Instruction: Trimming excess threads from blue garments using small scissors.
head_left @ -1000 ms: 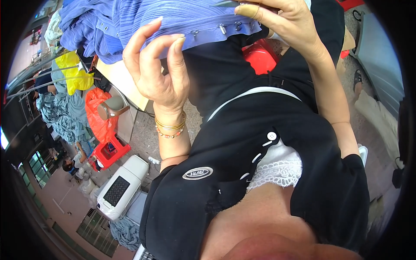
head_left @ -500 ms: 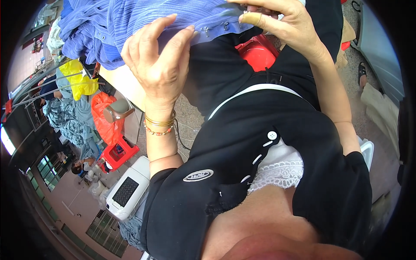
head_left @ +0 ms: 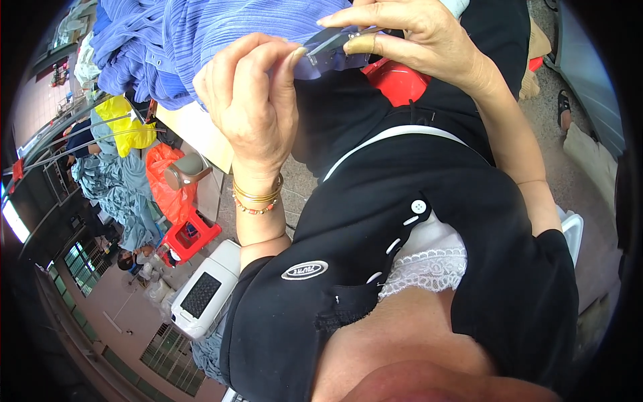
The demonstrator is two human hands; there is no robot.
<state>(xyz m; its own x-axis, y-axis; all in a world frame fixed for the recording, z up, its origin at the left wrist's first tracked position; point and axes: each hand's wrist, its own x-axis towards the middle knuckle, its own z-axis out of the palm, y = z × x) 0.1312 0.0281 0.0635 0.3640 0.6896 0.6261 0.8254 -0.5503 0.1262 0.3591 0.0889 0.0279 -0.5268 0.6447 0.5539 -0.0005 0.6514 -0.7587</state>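
Blue ribbed garment [head_left: 221, 30] spread over black trousers [head_left: 338, 110]. Edge now pinched by left hand [head_left: 251, 100] above trousers; snips [head_left: 327, 44], clasped in right hand [head_left: 429, 43], brought close to left hand; work localised there.

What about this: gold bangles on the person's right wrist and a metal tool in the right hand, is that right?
Not quite: the head view shows the gold bangles on the left wrist, not the right. The metal tool is in the right hand.

Free room between forearms [head_left: 258, 226] [head_left: 510, 134]; blue garment [head_left: 181, 40] blocks far side.
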